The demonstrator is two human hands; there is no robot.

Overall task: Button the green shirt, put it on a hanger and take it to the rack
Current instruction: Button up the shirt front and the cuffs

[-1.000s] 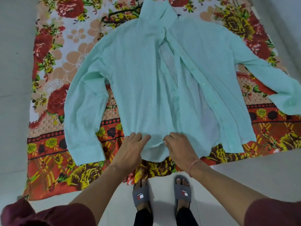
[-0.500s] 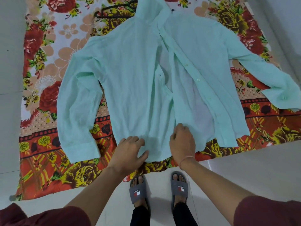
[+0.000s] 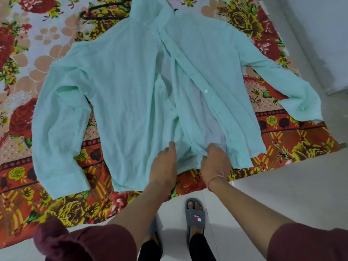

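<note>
The green shirt (image 3: pixel 122 95) lies spread front-up on a flowered cloth (image 3: pixel 22 102), sleeves out to both sides, its front open down the middle with white buttons along the right placket. My left hand (image 3: pixel 164 162) rests with fairly straight fingers on the left front panel near the hem. My right hand (image 3: pixel 214 159) pinches the fabric of the placket edge near the hem, fingers curled. A dark hanger (image 3: pixel 105 11) lies at the top left, partly hidden under the collar.
The flowered cloth covers the pale tiled floor (image 3: pixel 291 194). My feet in grey slippers (image 3: pixel 194 213) stand at its near edge. A white wall (image 3: pixel 320 34) runs along the right.
Both hands have shifted right along the hem. My right hand now gathers the placket edge, and the open front has narrowed near the bottom.
</note>
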